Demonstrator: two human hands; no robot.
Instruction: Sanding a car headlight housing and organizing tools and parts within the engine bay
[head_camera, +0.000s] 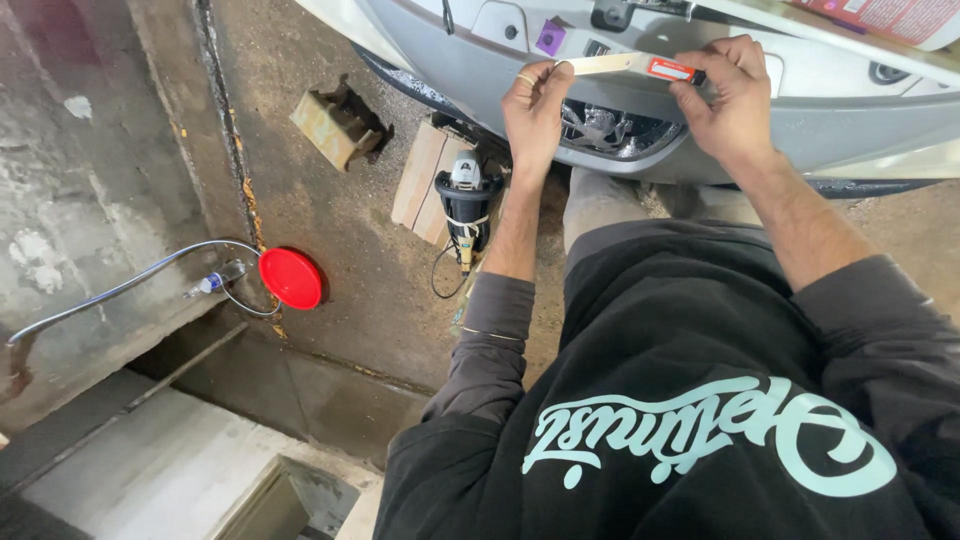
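Both of my hands are raised against a grey car bumper panel (700, 110) at the top of the head view. My left hand (535, 110) pinches the left end of a flat pale strip with a red label (630, 66). The strip's red end is gripped by my right hand (730, 100). They hold it level against the panel, just above a dark opening (615, 132) with shiny parts inside. A ring sits on one left finger. My dark sweatshirt fills the lower right.
On the concrete floor lie a black-and-white power tool (466, 205) with a cord, a wooden board (425, 180), a tan block (338, 124), a red round lid (291, 277) and a thin hose (130, 283). A sunken pit (200, 450) opens at the lower left.
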